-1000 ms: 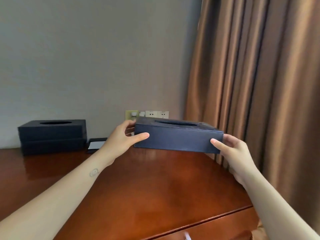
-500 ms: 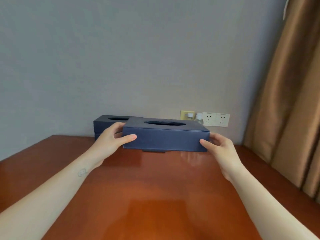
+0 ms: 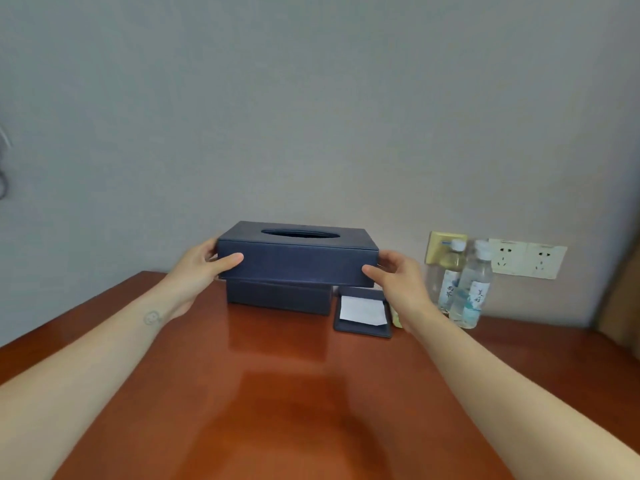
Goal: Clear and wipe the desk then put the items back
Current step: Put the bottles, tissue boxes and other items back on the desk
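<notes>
From the head camera, the dark blue rectangular leatherette tissue box [image 3: 298, 261] lies level directly over a matching second dark box [image 3: 277, 299]; I cannot tell whether they touch. Its oval slot faces up and its long axis runs left to right. The left hand [image 3: 201, 268] and right hand [image 3: 398, 282] clasp its ends, thumbs on the front and fingers curled behind. It overhangs the second box's right end, so if let go there it might tip.

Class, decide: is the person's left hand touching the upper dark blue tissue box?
Touching. The head view shows the left hand gripping the tissue box at its left end, thumb on the front face.
</notes>
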{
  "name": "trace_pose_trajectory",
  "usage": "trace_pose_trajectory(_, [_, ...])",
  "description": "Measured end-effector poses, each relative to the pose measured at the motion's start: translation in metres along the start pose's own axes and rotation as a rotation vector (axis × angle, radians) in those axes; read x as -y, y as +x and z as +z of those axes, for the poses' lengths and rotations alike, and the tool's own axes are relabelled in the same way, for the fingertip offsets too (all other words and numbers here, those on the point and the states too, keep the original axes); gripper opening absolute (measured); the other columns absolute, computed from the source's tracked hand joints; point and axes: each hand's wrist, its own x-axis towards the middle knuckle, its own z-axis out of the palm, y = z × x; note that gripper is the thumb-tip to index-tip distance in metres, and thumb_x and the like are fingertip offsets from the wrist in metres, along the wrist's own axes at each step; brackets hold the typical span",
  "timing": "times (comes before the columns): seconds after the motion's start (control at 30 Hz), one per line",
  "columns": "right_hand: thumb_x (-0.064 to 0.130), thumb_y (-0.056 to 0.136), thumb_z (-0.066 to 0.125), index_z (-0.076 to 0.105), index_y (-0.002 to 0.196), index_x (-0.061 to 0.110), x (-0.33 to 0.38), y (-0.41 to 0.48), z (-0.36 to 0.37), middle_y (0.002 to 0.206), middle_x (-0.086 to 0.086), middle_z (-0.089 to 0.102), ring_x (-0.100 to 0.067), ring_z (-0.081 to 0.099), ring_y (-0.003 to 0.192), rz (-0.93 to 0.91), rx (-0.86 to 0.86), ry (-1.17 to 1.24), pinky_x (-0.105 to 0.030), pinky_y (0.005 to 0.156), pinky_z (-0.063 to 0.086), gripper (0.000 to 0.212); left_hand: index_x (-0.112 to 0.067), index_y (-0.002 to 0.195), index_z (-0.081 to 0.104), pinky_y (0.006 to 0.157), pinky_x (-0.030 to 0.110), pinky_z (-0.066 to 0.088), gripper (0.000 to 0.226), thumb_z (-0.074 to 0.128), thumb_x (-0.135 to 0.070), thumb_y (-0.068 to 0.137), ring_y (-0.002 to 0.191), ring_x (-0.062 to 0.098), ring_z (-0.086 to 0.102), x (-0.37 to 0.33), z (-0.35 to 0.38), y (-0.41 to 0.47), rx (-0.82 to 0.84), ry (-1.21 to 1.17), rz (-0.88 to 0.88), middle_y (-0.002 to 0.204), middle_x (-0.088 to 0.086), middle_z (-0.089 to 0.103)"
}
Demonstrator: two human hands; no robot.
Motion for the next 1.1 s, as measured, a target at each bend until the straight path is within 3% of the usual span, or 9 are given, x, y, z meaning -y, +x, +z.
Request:
trace_pose_trajectory(0.13, [0.003, 0.090, 0.063, 0.066, 0.110, 0.018, -0.014, 0.025, 0.015, 0.104, 0.006, 0.071, -0.011, 0.066, 0.101, -0.015, 0.034, -0.004, -0.029, 0.092, 0.052, 0.025, -0.024, 0.130, 0.056, 0.108, 0.034, 0.039, 0.039, 0.061, -0.013, 0.093, 0.121, 0.012, 0.055, 0.022, -0.007, 0.024, -0.018, -0.018, -0.020, 0.127, -0.004, 0.063])
trace_pose_trajectory(0.3, [0.002, 0.091, 0.062, 0.065, 0.110, 0.020, -0.036, 0.053, 0.031, 0.106, 0.008, 0.071, -0.008, 0.065, 0.103, 0.009, 0.028, 0.036, -0.018, 0.082, 0.050, 0.026, -0.028, 0.128, 0.055, 0.106, 0.031, 0.039, 0.036, 0.060, -0.016, 0.095, 0.118, 0.005, 0.056, 0.040, -0.009, 0.057, -0.015, 0.027, -0.022, 0.126, -0.009, 0.062])
trace_pose_trajectory(0.43, [0.007, 0.090, 0.065, 0.062, 0.122, 0.012, -0.046, 0.073, 0.046, 0.117, 0.003, 0.068, -0.011, 0.062, 0.111, 0.003, 0.016, 0.010, -0.027, 0.096, 0.049, 0.033, -0.024, 0.135, 0.052, 0.108, 0.029, 0.036, 0.039, 0.057, -0.020, 0.097, 0.120, 0.004, 0.054, 0.052, -0.011, 0.082, -0.014, 0.041, -0.038, 0.128, -0.009, 0.061])
trace_pose_trajectory(0.57, [0.012, 0.090, 0.066, 0.059, 0.125, 0.013, -0.051, 0.094, 0.055, 0.122, 0.003, 0.064, -0.011, 0.059, 0.114, 0.004, 0.023, -0.015, -0.026, 0.095, 0.047, 0.035, -0.031, 0.136, 0.051, 0.107, 0.030, 0.033, 0.039, 0.055, -0.026, 0.098, 0.122, 0.009, 0.051, 0.059, -0.016, 0.102, -0.037, 0.101, -0.069, 0.128, -0.008, 0.060])
trace_pose_trajectory(0.7, [0.019, 0.090, 0.067, 0.056, 0.128, 0.015, -0.061, 0.106, 0.060, 0.130, 0.004, 0.060, -0.010, 0.054, 0.122, 0.002, 0.031, -0.056, -0.037, 0.105, 0.045, 0.040, -0.038, 0.133, 0.051, 0.103, 0.032, 0.035, 0.038, 0.057, -0.031, 0.097, 0.124, 0.014, 0.052, 0.062, -0.019, 0.119, -0.057, 0.101, -0.131, 0.125, -0.009, 0.061])
trace_pose_trajectory(1.0, [0.026, 0.084, 0.074, 0.059, 0.110, 0.022, -0.071, 0.120, 0.074, 0.122, -0.002, 0.066, -0.015, 0.061, 0.113, 0.067, 0.028, 0.040, -0.038, 0.103, 0.048, 0.030, -0.035, 0.136, 0.051, 0.095, 0.029, 0.037, 0.040, 0.057, -0.033, 0.097, 0.122, 0.015, 0.053, 0.067, -0.013, 0.134, -0.209, 0.016, -0.213, 0.133, -0.011, 0.056])
trace_pose_trajectory(1.1, [0.027, 0.085, 0.074, 0.060, 0.110, 0.021, -0.075, 0.117, 0.076, 0.120, 0.000, 0.066, -0.014, 0.062, 0.112, 0.077, 0.009, 0.014, -0.036, 0.104, 0.046, 0.030, -0.031, 0.135, 0.051, 0.090, 0.027, 0.039, 0.038, 0.056, -0.030, 0.098, 0.111, 0.014, 0.056, 0.067, -0.008, 0.138, -0.230, -0.011, -0.214, 0.130, -0.007, 0.057])
